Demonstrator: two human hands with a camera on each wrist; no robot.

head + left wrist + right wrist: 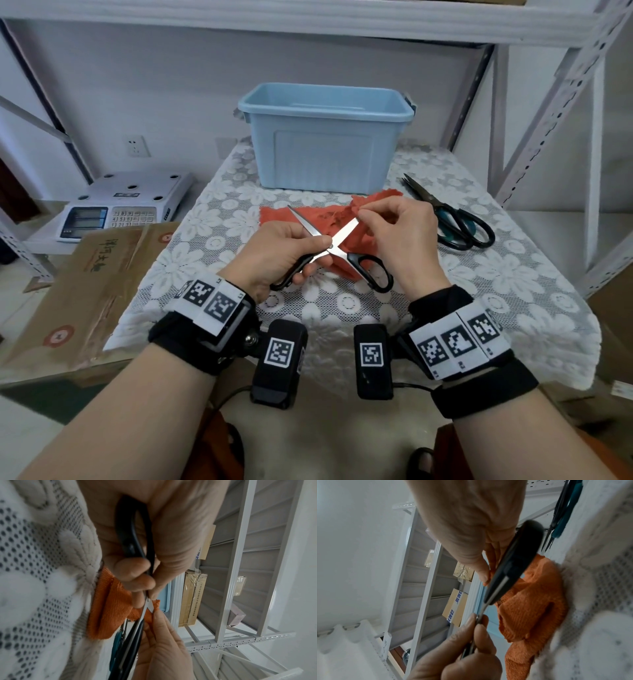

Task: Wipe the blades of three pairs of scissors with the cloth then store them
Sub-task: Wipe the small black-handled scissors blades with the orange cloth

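Black-handled scissors are held above the table with the blades spread in an X. My left hand grips one handle, thumb by the pivot; the left wrist view shows that handle in my curled fingers. My right hand pinches a fold of the orange cloth around the tip of the right blade. The rest of the cloth lies on the table under the scissors. A second pair of scissors, with black and teal handles, lies shut to the right. A light blue bin stands open behind the cloth.
The small table has a white lace cover. A weighing scale and a cardboard box sit to the left. Metal shelf uprights stand close on the right, with a shelf board overhead.
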